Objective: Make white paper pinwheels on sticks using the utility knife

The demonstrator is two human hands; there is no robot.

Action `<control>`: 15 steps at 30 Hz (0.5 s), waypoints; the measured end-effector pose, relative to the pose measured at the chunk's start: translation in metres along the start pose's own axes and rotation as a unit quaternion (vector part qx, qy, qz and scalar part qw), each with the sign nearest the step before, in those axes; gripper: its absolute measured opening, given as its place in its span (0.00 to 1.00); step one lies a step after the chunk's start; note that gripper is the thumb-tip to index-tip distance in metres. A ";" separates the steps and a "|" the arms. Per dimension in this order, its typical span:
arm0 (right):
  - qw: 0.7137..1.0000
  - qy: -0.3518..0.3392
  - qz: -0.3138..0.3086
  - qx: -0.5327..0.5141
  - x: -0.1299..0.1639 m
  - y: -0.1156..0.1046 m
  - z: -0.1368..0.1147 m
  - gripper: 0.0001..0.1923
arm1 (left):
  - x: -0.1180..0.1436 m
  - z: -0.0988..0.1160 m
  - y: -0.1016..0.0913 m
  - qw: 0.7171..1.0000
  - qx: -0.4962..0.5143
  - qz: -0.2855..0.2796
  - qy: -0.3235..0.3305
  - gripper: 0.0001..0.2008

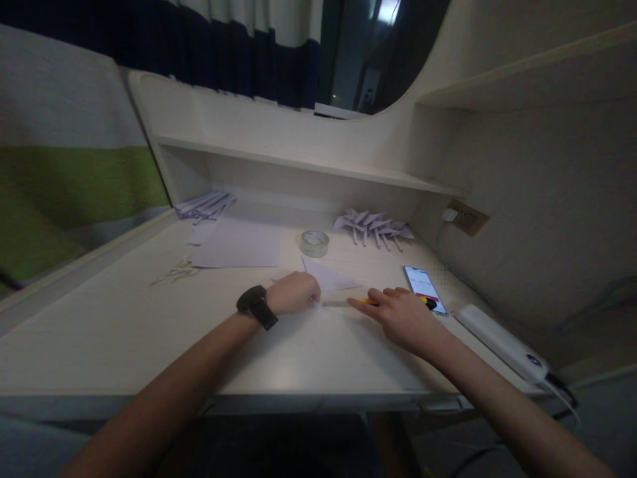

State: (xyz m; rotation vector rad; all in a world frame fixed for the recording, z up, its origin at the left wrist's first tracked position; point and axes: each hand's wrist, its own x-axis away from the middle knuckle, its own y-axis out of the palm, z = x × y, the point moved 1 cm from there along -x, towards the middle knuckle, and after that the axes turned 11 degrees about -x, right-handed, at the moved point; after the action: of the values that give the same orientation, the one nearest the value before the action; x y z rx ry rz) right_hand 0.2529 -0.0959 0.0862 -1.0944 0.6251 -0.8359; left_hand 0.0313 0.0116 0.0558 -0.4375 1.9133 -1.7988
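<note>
The right hand (401, 317) grips a utility knife (368, 301); the left hand (293, 292) curls, hold unclear; assembled pinwheels (367, 219) lie centre-right, uncut sheets (241, 242) centre-left.

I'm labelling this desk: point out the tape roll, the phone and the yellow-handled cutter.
Tape roll (314, 249): head view, outer side.
Phone (423, 282): head view, lit screen.
Yellow-handled cutter (368, 301): head view, yellow handle.

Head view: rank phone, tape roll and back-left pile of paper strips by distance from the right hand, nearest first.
From the right hand:
1. Phone: just beyond it, slightly right.
2. Tape roll: farther ahead, to its left.
3. Paper strips: far left, at the back.
</note>
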 end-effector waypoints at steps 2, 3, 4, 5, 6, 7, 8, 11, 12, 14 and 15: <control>1.000 0.001 -0.003 -0.006 0.001 0.000 -0.001 0.27 | 0.001 0.001 -0.002 1.000 0.000 0.003 -0.004 0.09; 1.000 0.001 -0.004 -0.009 0.001 0.000 -0.001 0.27 | 0.001 0.002 -0.003 1.000 0.000 0.008 -0.007 0.09; 1.000 0.002 -0.005 -0.011 0.001 0.000 -0.001 0.27 | 0.002 0.003 -0.005 1.000 -0.003 0.011 -0.008 0.08; 1.000 0.003 -0.005 -0.012 0.001 0.000 -0.001 0.27 | 0.002 0.004 -0.006 1.000 -0.006 0.013 -0.009 0.08; 1.000 0.004 -0.004 -0.013 0.001 0.001 -0.001 0.27 | 0.003 0.005 -0.007 1.000 -0.008 0.013 -0.009 0.08; 1.000 0.006 -0.003 -0.012 0.001 0.001 -0.001 0.27 | 0.003 0.006 -0.008 1.000 -0.010 0.012 -0.011 0.08; 1.000 0.008 -0.002 -0.012 0.001 0.001 -0.001 0.27 | 0.003 0.006 -0.008 1.000 -0.010 0.010 -0.012 0.08; 1.000 0.008 -0.006 -0.012 0.002 0.002 -0.001 0.27 | 0.004 0.006 -0.009 1.000 -0.006 0.009 -0.020 0.09; 1.000 0.008 -0.007 -0.012 0.002 0.002 -0.001 0.27 | 0.004 0.006 -0.009 1.000 -0.005 0.011 -0.021 0.09; 1.000 0.007 -0.008 -0.011 0.002 0.001 -0.002 0.27 | 0.004 0.006 -0.009 1.000 -0.003 0.014 -0.021 0.09; 1.000 0.007 -0.007 -0.009 0.002 0.000 -0.002 0.27 | 0.004 0.006 -0.009 1.000 0.000 0.012 -0.023 0.09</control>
State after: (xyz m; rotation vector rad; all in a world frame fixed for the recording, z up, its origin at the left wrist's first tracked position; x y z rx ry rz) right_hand 0.2524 -0.0984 0.0850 -1.1108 0.6372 -0.8517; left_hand 0.0310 0.0034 0.0643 -0.4516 1.8800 -1.7582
